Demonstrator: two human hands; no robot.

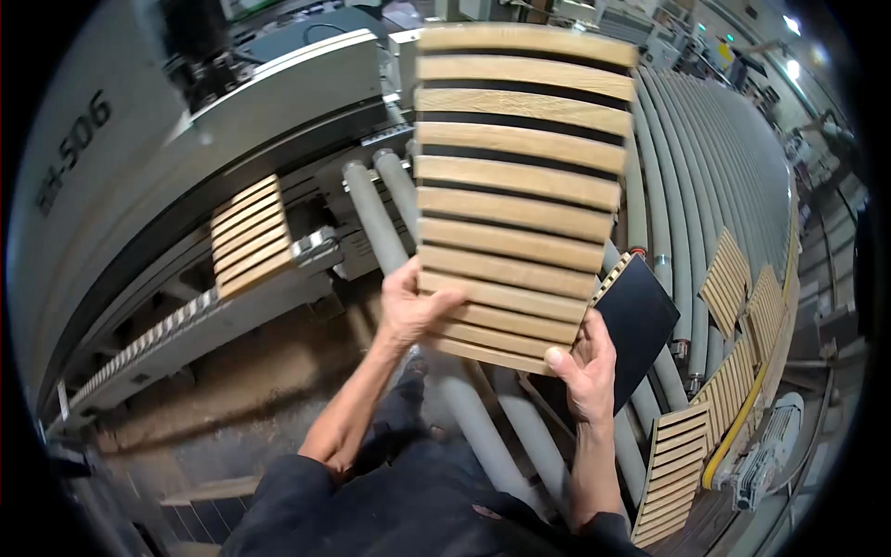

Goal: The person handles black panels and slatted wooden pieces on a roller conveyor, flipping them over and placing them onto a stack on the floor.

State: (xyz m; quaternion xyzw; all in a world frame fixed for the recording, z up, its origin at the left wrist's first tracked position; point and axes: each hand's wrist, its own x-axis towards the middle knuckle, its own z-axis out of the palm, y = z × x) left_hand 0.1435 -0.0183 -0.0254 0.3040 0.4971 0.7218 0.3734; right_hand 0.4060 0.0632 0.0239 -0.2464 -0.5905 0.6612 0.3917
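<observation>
A slatted wood panel (pixel 520 195), light wooden strips with dark gaps between them, is held up in front of me, its slats running crosswise. My left hand (pixel 415 304) grips its lower left edge, thumb lying over the slatted face. At the lower right corner my right hand (pixel 587 365) is closed on the same panel, thumb on the front. The fingers behind the panel are hidden. Below and to the right, a panel with a black back (pixel 640 320) lies face down on the rollers, close to my right hand.
A roller conveyor (pixel 705 176) stretches away on the right. Several slatted pieces (pixel 673 469) lie along its right side by a yellow hose (pixel 738 422). On the left, another slatted panel (pixel 252 237) rests on the feed track (pixel 158 339) of a large grey machine (pixel 102 111).
</observation>
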